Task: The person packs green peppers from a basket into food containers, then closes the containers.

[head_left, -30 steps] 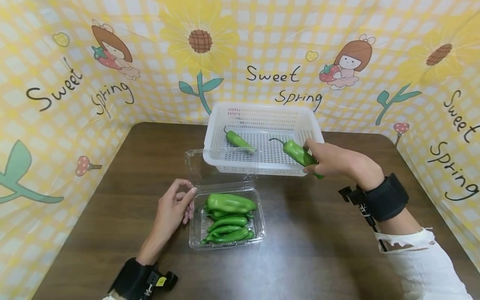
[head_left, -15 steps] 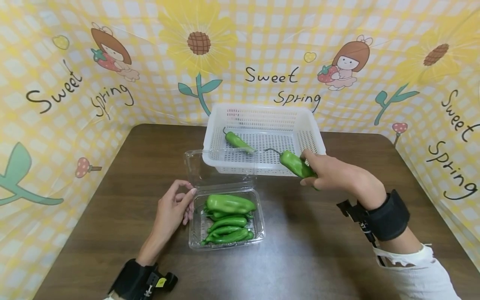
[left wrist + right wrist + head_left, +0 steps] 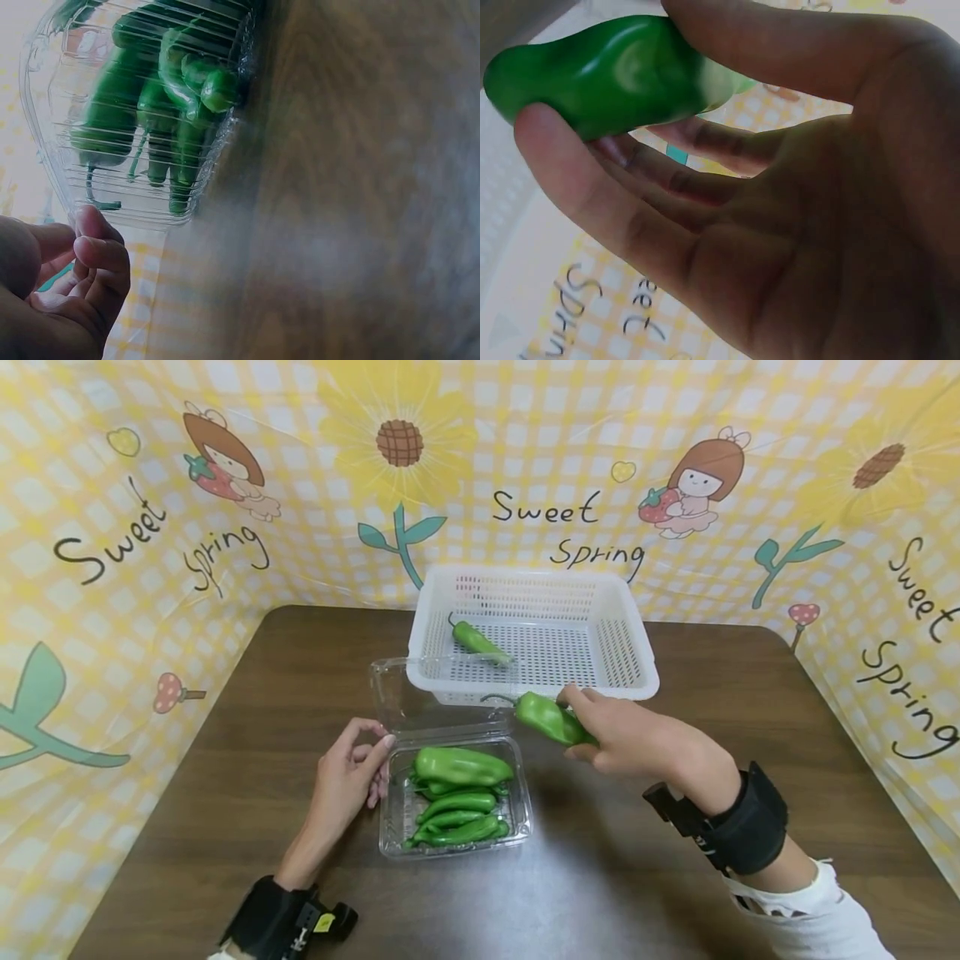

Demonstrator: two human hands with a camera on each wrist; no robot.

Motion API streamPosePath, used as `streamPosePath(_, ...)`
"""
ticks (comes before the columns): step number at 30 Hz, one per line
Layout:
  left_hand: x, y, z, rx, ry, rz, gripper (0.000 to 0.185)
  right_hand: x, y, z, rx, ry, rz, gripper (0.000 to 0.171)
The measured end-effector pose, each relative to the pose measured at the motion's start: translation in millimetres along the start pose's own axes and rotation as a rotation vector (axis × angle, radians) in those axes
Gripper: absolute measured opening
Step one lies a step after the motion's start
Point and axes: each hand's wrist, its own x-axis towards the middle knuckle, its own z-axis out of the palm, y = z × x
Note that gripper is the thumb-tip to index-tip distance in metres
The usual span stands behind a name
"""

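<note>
In the head view my right hand (image 3: 637, 735) grips a green pepper (image 3: 551, 717) between thumb and fingers, its thin stem pointing left. This pepper is held above the table, in front of the basket and to the upper right of a clear plastic clamshell box (image 3: 457, 853). Several green peppers (image 3: 461, 767) lie crosswise in that box, whose lid stands raised at the back. My left hand (image 3: 348, 772) pinches the box's left rim near the hinge. Up close in the right wrist view, the held pepper (image 3: 615, 75) looks glossy, with fingers along its underside.
A white slotted basket (image 3: 645, 681) stands behind the box, with one green pepper (image 3: 476, 641) inside on the left. The box's clear lid (image 3: 386, 693) overlaps the basket's front in view. Yellow checked cloth (image 3: 525, 460) walls the brown table (image 3: 262, 693) at back and sides.
My right hand has carried the pepper from above the basket's right front, leftward and toward me, nearer the box. The left hand and the box have stayed in place.
</note>
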Motion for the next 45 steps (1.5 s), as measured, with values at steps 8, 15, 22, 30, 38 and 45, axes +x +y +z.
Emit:
streamPosePath(8, -0.8, 2.6, -0.6, 0.001, -0.013, 0.031, 0.022, 9, -19, 17, -0.018, -0.027, -0.045, 0.037)
streamPosePath(15, -1.2, 2.0, -0.6, -0.013, -0.012, 0.01, 0.021, 19, -35, 32, -0.028, -0.114, -0.038, 0.045)
streamPosePath(22, -1.0, 1.6, 0.2, -0.013, -0.002, -0.001, 0.018, 27, -47, 47, -0.074, -0.143, -0.09, 0.047)
streamPosePath(30, 0.2, 2.7, 0.9, -0.015, 0.005, 0.006, 0.017, 37, -54, 59, -0.139, -0.117, -0.155, 0.045)
streamPosePath(38, 0.6, 3.1, 1.0, -0.01, 0.0, -0.002, 0.018, 43, -61, 69, -0.225, -0.081, -0.167, 0.053)
streamPosePath(45, 0.6, 3.0, 2.5, -0.018, -0.013, -0.001, 0.018, 46, -66, 77, -0.242, -0.077, -0.165, 0.054)
